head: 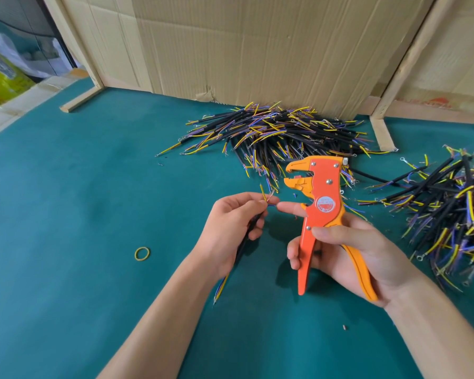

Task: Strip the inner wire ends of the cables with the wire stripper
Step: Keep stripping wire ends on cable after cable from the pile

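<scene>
My right hand (348, 250) grips the handles of an orange and yellow wire stripper (322, 209), held upright with its jaws open and pointing left. Its index finger reaches out to the wire ends. My left hand (230, 222) holds a short black cable (244, 242) whose yellow, blue and bare inner wires stick out above the fingers at the top. The cable's lower end, with more coloured wires, hangs out below my wrist. The stripper's jaws stand above and to the right of the held wire ends, not touching them.
A pile of black cables (279, 135) with coloured wire ends lies at the back against a cardboard wall (244, 45). A second cable pile (449, 209) lies at the right. A yellow rubber band (142, 253) lies on the green table mat (80, 201).
</scene>
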